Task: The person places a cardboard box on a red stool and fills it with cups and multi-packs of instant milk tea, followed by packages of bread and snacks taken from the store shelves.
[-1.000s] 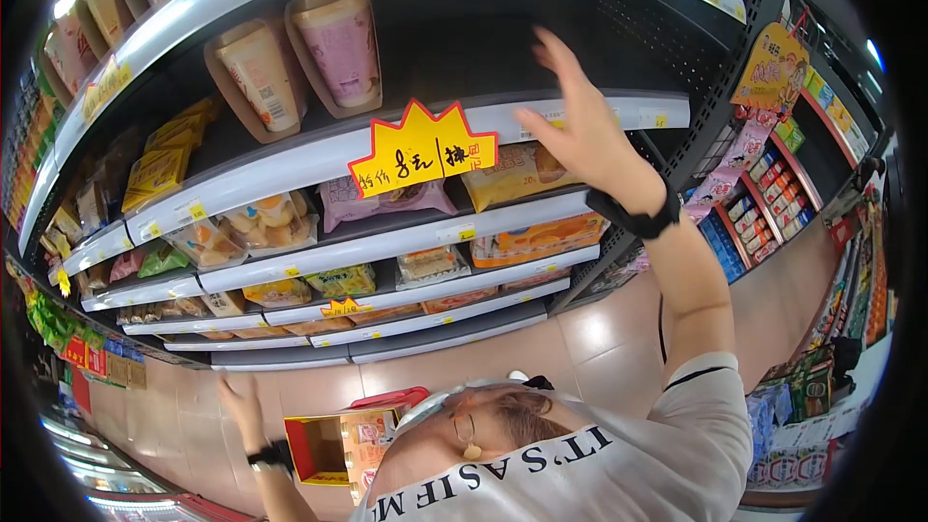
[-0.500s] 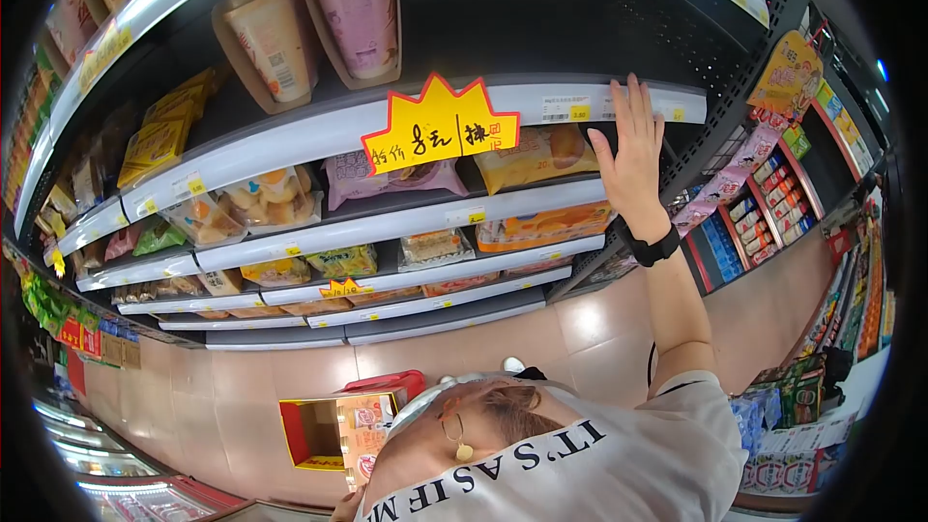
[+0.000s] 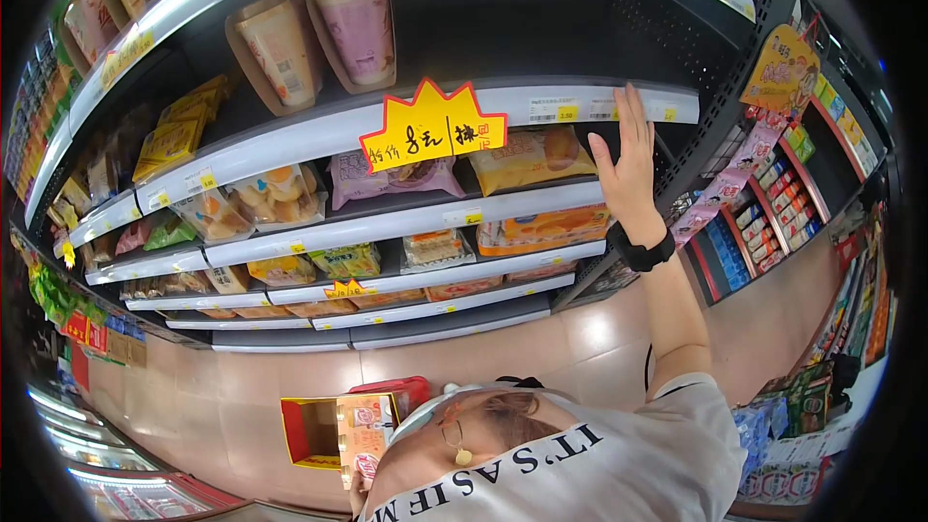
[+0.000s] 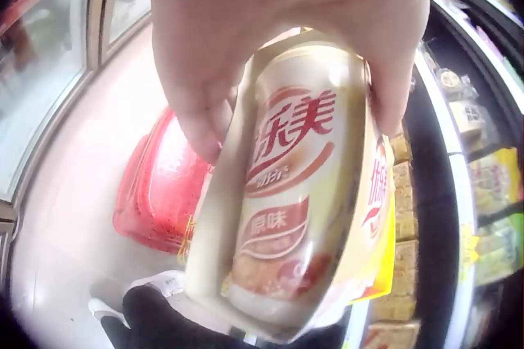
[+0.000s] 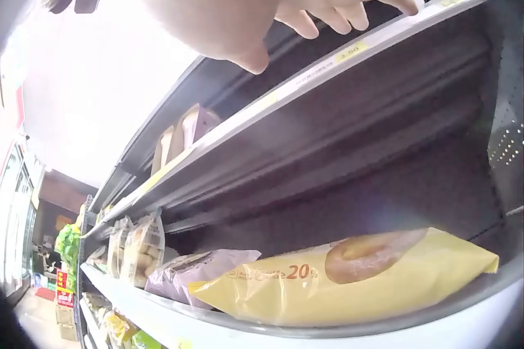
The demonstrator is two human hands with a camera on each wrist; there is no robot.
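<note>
My left hand (image 4: 286,1) grips the upper end of a milk tea pack (image 4: 286,193), thumb and fingers on opposite sides of its cardboard sleeve. A white cup with red lettering shows inside the sleeve. In the head view the pack (image 3: 358,433) lies at the right side of a yellow-edged red box (image 3: 307,433), and only the fingertips of that hand show. My right hand (image 3: 630,174) is raised with straight fingers, its fingertips at the price strip of a shelf edge (image 3: 541,108). Nothing is in its grasp.
Two more milk tea packs (image 3: 356,27) stand on that shelf, left of the right hand. Below lie a yellow bread bag (image 3: 534,160) and a purple bag (image 3: 396,177). A starburst price sign (image 3: 435,126) juts from the shelf edge. A red basket (image 4: 164,185) is on the floor.
My right hand has come from in front of the shelf opening rightward to the shelf edge. My left hand, first apart at the lower left, has moved right to the milk tea pack.
</note>
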